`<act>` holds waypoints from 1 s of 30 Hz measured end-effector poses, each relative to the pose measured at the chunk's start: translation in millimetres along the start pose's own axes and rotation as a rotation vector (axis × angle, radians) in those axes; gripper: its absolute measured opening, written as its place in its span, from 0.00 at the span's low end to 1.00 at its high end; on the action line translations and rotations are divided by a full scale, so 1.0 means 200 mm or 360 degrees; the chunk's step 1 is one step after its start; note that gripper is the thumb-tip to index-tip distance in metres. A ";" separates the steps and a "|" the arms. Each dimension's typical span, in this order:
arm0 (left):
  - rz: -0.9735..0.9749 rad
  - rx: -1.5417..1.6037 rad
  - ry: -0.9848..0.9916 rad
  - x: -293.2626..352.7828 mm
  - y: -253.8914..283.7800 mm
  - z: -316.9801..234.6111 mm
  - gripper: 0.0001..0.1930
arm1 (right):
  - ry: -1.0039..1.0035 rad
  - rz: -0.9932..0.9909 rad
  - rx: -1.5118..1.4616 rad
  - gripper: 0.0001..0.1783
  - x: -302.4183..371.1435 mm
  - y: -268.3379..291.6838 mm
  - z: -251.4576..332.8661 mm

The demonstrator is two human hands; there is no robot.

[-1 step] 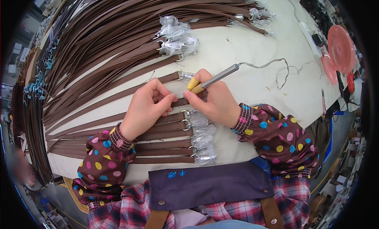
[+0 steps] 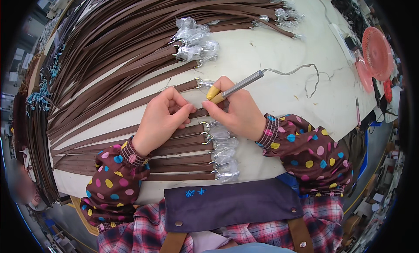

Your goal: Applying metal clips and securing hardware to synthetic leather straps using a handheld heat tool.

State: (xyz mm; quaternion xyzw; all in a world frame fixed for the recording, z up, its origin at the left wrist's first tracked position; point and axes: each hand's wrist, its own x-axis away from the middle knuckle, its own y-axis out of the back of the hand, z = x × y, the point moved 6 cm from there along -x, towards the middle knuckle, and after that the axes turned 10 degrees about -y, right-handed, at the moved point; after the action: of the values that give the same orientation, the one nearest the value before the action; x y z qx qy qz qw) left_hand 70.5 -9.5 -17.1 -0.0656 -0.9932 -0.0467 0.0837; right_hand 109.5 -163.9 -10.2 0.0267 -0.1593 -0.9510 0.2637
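My right hand (image 2: pixel 240 109) is closed around a slim, silver pen-shaped tool (image 2: pixel 244 83) with a thin cord at its upper end. Yellow wrapping covers a fingertip of that hand. Just left of it, my left hand (image 2: pixel 163 117) has its thumb and fingers pinched together; whatever is between their tips is too small to tell. A brown strap (image 2: pixel 200 113) passes between and beneath both hands, its end partly hidden by my right fingers. Below lie several brown straps (image 2: pixel 192 169) in a row, with metal clasps (image 2: pixel 214 165) in clear plastic wrap (image 2: pixel 228 159) at their right ends.
A large heap of brown straps (image 2: pixel 118 39) covers the far left of the pale table (image 2: pixel 279 56). The tool's cord (image 2: pixel 315 80) loops across the surface to the right. A white power strip (image 2: pixel 341 42) and a round pink fan (image 2: pixel 378 54) are at the right edge.
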 end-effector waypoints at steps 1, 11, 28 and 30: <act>-0.0007 0.0016 -0.0001 0.00 0.00 0.00 0.08 | -0.0011 0.0015 -0.0021 0.15 0.00 0.00 0.00; 0.0003 -0.0002 -0.0045 0.00 0.00 0.00 0.08 | 0.0014 -0.0009 0.0012 0.15 0.00 0.00 0.01; -0.0058 -0.0438 -0.0076 0.01 0.02 -0.06 0.10 | 0.0712 0.0039 0.0646 0.12 0.04 0.12 0.08; 0.0016 -0.0908 -0.0345 0.03 0.02 -0.14 0.11 | 0.0767 0.0110 0.0707 0.14 0.05 0.12 0.09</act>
State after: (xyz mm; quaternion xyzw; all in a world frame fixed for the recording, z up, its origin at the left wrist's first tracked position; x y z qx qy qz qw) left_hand 68.6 -8.2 11.0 -0.0960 -0.9428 -0.3161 -0.0444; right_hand 110.8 -182.8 14.5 0.3024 -0.2968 -0.8498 0.3137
